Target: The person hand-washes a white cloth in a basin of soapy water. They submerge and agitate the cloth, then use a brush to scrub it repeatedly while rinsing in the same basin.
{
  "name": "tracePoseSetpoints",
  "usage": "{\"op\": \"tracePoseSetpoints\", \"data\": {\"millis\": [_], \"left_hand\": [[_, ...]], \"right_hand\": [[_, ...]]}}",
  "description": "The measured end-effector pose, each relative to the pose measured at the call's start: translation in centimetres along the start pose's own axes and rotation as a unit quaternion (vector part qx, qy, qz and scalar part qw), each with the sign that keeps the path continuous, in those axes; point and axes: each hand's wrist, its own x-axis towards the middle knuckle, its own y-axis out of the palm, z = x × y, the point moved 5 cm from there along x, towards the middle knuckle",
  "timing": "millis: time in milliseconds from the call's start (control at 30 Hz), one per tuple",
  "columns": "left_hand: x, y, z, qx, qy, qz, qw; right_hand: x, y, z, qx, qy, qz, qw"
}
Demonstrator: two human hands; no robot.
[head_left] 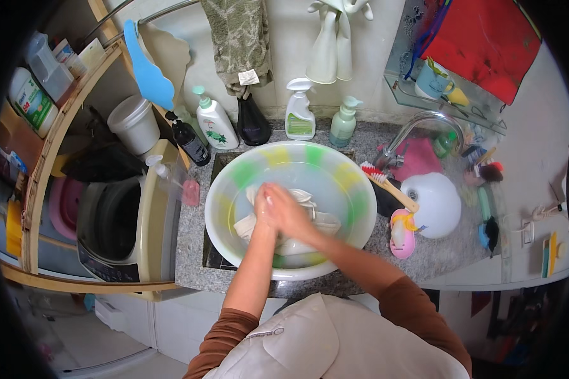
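My left hand [265,215] and my right hand [286,211] are pressed together inside a wide basin [221,211] with yellow and green patches, their fingers closed. Something whitish shows between them, too small and blurred to name. Beneath and around my hands, cream cloth [319,224] lies bunched in bluish-grey water. The basin rests on a speckled granite counter [196,249], over a dark square sink opening.
Bottles [300,114] line the back wall. At the right are a faucet [436,121], wooden scrub brush [398,196], pink soap dish [401,249] and white lidded object [439,215]. A washing machine [155,227] and wooden shelving stand left. White gloves [329,50] hang above.
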Motion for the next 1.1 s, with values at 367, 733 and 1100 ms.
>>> {"op": "tracePoseSetpoints", "data": {"millis": [367,733,1100], "left_hand": [[0.5,1.6,1.3,-0.013,-0.013,0.065,0.998],[-1.9,3.8,-1.0,0.257,0.103,0.123,0.953],[-4.9,6.9,-2.6,0.641,0.091,0.239,0.723]], "right_hand": [[2.7,-0.6,-6.4,0.303,0.297,0.116,0.898],[1.0,-5.4,-6.8,0.081,0.231,0.087,0.966],[3.5,-10.2,-6.0,-0.017,0.194,0.122,0.973]]}}
